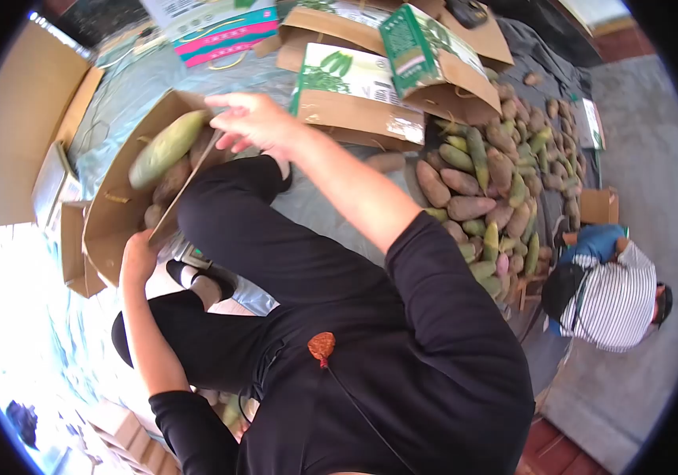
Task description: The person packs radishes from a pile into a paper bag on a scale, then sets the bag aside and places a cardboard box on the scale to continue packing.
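An open cardboard box [109, 210] stands tilted in front of my legs. Inside it, a large pale-green radish [166, 150], slightly blurred, lies over several darker, earth-covered ones [171, 184]. My left hand [140, 257] is closed on the box's near edge, its fingers partly hidden by the cardboard. Over the box's far corner, my right hand [252, 123] reaches with fingers apart and the index finger stretched out, close to the rim and the radish's end.
To the right spreads a big heap of green and brownish radishes [473, 207]. Printed cartons [347, 83] stand beyond my right hand, with a colourful box [224, 36] farther left. Another person in a striped shirt [614, 297] sits at the right. More cartons [121, 427] are at lower left.
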`<state>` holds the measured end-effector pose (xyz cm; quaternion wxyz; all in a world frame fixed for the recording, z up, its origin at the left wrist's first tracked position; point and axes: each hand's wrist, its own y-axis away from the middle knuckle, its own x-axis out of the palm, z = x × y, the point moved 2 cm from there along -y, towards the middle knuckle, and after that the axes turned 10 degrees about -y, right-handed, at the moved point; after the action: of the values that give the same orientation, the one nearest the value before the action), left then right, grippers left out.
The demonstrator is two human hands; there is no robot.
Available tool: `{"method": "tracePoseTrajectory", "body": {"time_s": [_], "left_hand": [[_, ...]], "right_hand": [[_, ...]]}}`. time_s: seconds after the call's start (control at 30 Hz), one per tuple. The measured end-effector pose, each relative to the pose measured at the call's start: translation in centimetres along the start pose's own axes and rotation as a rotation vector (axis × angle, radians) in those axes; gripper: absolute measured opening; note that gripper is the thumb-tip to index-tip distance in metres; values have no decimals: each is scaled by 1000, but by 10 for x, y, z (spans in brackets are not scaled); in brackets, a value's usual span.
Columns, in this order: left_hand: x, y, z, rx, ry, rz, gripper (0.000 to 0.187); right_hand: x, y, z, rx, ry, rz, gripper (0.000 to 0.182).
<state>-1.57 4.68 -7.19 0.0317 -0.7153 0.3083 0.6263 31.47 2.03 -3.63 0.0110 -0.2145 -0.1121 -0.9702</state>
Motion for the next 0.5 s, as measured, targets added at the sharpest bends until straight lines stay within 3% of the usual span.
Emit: {"method": "tracePoseTrajectory", "body": {"time_s": [0.13, 0.23, 0.37, 0.43, 0.5], "left_hand": [[-1, 1, -2, -26, 80, 25, 27], [0, -3, 0, -42, 40, 84, 28], [-6, 1, -16, -58, 39, 83, 28], [-7, -1, -16, -157, 15, 107, 27], [-8, -1, -19, -135, 6, 112, 28]], "right_hand": [[-26, 31, -39, -61, -61, -201, 26], [-74, 69, -88, -21, 14, -338, 25], [-128, 138, -166, 308, -29, -625, 24], [-142, 170, -196, 445, -22, -633, 25], [-153, 196, -216, 485, 41, -648, 24]]}}
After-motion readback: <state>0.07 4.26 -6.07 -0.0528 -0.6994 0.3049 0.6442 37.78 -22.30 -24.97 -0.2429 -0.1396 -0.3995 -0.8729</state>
